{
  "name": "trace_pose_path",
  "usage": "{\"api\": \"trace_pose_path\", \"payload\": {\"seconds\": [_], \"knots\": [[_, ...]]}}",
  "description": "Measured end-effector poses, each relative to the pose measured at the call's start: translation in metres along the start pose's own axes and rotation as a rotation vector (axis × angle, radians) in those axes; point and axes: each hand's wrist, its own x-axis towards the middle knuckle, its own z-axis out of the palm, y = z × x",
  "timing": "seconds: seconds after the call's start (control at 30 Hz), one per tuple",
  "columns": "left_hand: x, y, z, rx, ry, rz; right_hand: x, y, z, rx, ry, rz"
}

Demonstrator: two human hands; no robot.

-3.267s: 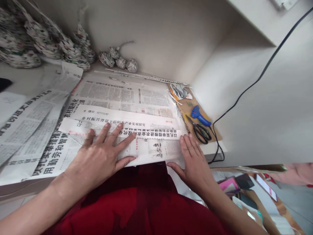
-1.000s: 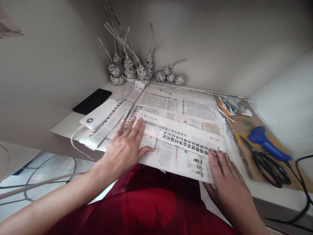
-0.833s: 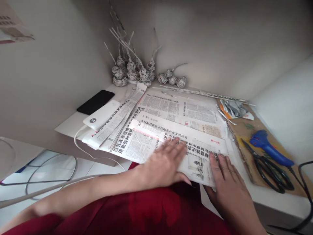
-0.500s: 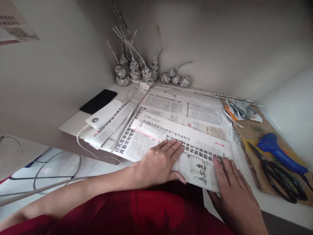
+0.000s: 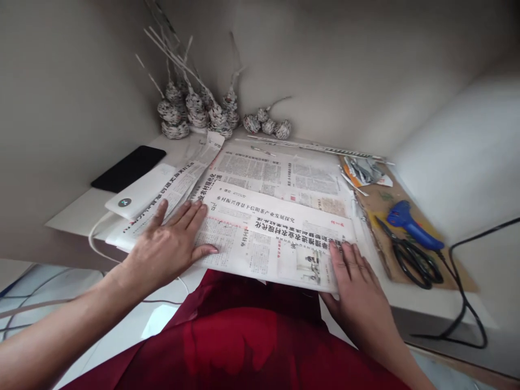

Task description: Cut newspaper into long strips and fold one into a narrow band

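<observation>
A folded sheet of newspaper (image 5: 264,244) lies along the front edge of the table, on top of other newspaper sheets (image 5: 252,168). My left hand (image 5: 170,241) rests flat at its left end, fingers stretched out and thumb apart, partly over a stack of newspaper strips (image 5: 162,189). At the right end, my right hand (image 5: 357,281) lies with fingers extended on the sheet, its thumb down by the front edge. Neither hand grips anything that I can see.
Woven paper gourds (image 5: 197,111) stand at the back left, beside small woven balls (image 5: 268,125). Thin paper rods (image 5: 317,147) lie behind the newspaper. A phone (image 5: 129,168) and white device (image 5: 140,189) are left. Scissors (image 5: 414,262) and a blue glue gun (image 5: 414,225) lie on cardboard (image 5: 455,276).
My left hand has slid left from the middle of the folded newspaper to its left end. My right hand stays at the right end. The view has shifted to the right.
</observation>
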Motion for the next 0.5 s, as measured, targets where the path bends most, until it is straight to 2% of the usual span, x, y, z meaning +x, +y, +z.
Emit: {"api": "trace_pose_path", "payload": {"seconds": [0.1, 0.17, 0.23, 0.37, 0.43, 0.5], "knots": [[0.0, 0.007, 0.002, 0.03, 0.069, -0.035, 0.0, -0.001, -0.003, 0.049, -0.053, 0.025], [0.003, 0.017, 0.002, -0.001, 0.1, -0.003, 0.003, -0.006, -0.008, 0.084, -0.082, 0.036], [0.01, 0.033, 0.001, -0.065, 0.101, 0.106, 0.01, -0.017, -0.015, 0.122, -0.104, 0.021], [0.032, 0.076, 0.002, -0.183, 0.051, 0.369, 0.037, -0.053, -0.035, 0.29, -0.209, -0.113], [0.04, 0.093, 0.006, -0.23, 0.037, 0.44, 0.051, -0.071, -0.042, 0.369, -0.257, -0.174], [0.045, 0.101, 0.011, -0.258, 0.047, 0.451, 0.062, -0.083, -0.044, 0.422, -0.236, -0.158]]}}
